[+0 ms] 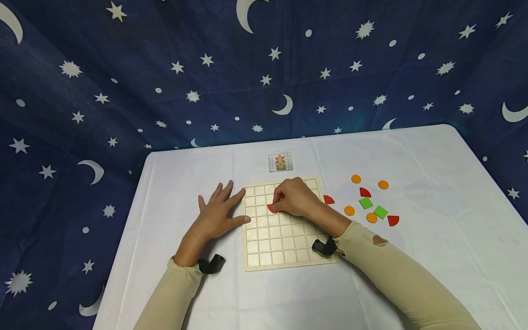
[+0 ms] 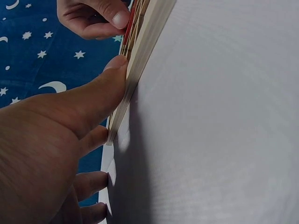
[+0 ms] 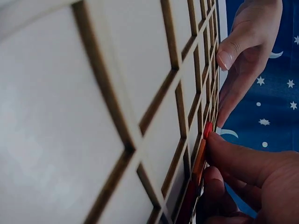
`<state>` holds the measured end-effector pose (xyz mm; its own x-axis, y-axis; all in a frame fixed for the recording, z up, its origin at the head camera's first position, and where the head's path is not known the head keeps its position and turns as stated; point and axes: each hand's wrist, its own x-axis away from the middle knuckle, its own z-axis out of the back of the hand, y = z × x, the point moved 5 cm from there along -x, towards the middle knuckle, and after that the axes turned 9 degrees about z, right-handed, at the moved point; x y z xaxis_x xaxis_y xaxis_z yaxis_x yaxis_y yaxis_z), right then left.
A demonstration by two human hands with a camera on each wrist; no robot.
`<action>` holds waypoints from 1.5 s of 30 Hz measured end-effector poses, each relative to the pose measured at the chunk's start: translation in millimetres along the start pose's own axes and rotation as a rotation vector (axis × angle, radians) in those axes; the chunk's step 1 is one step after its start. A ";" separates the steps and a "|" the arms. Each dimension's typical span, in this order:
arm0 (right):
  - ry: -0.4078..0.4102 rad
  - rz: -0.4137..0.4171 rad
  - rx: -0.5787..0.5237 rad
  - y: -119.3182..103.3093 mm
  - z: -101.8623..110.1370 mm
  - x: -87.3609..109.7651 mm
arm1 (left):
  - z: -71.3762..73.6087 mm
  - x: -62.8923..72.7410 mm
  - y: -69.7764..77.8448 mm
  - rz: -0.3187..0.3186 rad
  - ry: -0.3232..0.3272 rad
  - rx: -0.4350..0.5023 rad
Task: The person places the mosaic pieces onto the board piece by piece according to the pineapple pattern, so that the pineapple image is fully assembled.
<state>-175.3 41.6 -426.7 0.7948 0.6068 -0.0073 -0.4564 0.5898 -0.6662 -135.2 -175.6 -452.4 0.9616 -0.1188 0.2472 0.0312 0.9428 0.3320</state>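
Pinching a red piece [image 1: 271, 209] between curled thumb and fingers of the right hand [image 1: 296, 197], down on the upper part of a pale gridded board [image 1: 259, 247], a little left of its middle (too covered by the fingers to show its full shape). Bordering that, in the right wrist view, on an orange piece [image 3: 199, 161] and a darker red piece [image 3: 187, 200], both lying on the board. Resting thumb and index fingertip of the left hand [image 1: 218, 215] at the board's left edge, with fingers loosely spread and free of any grip. Placed just beyond the board's far edge: a small card [image 1: 280, 162] with a gridded picture in red, orange and green. Scattered to the right on a white cloth [image 1: 280, 300]: four orange discs [image 1: 356, 178], two green squares [image 1: 365, 203] and two red quarter-circles [image 1: 393, 221], with another red wedge [image 1: 329, 200] just beside the board. Backed by a dark blue curtain [image 1: 231, 78] patterned with stars and moons.
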 end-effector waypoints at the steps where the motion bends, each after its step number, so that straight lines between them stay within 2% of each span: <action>1: -0.001 -0.001 -0.003 0.2 0.1 0.1 | 0.0 -0.1 0.1 0.001 -0.001 -0.001; 7: -0.023 0.011 0.005 0.2 0.0 0.1 | -0.1 -0.5 1.1 0.003 0.000 -0.002; 14: -0.014 -0.024 0.043 4.8 4.5 2.2 | 0.8 -0.4 3.2 0.002 0.002 0.000; 18: -0.010 -0.029 0.003 7.8 12.6 6.2 | 1.4 0.2 3.6 0.002 0.001 0.009; 24: 0.060 -0.074 -0.044 24.1 50.4 20.0 | 1.2 1.0 3.8 -0.001 0.003 0.008; 34: 0.077 -0.169 0.082 70.9 120.1 56.3 | 1.6 2.1 3.2 0.003 0.000 0.010; 39: 0.038 -0.233 0.132 97.5 139.2 72.7 | 1.5 2.4 2.1 0.001 0.004 0.012; 45: -0.024 -0.345 0.124 127.3 147.3 89.9 | 0.5 2.0 1.2 -0.003 0.002 0.014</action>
<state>-220.8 249.7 -402.3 0.9014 0.3724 0.2209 -0.2092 0.8213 -0.5308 -133.4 -174.9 -451.0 0.9622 -0.1207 0.2441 0.0301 0.9381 0.3451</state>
